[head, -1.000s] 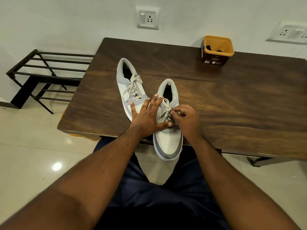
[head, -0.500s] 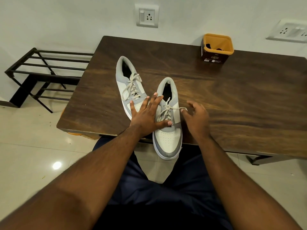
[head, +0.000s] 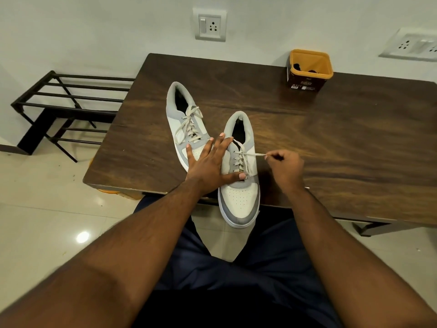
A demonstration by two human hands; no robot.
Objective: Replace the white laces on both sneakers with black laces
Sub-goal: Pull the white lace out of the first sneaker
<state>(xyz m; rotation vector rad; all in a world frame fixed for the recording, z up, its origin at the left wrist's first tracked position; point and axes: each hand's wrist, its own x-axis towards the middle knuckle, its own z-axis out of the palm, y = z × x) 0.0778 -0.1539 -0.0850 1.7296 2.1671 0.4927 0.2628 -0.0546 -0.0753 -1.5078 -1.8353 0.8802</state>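
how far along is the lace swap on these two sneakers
Barely started. Done: nothing; both sneakers carry white laces. In hand: the left hand presses down the near sneaker while the right hand pulls one end of its white lace sideways. Left: unlacing this one, the far sneaker with its bow tied, then threading black laces, seemingly in the yellow tub.

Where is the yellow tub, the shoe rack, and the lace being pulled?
yellow tub [head: 318, 62]: head view, on its inner back wall.
shoe rack [head: 71, 99]: head view, on an upper black bar.
white lace [head: 256, 154]: head view, on the stretch pulled toward the right hand [head: 285, 168].
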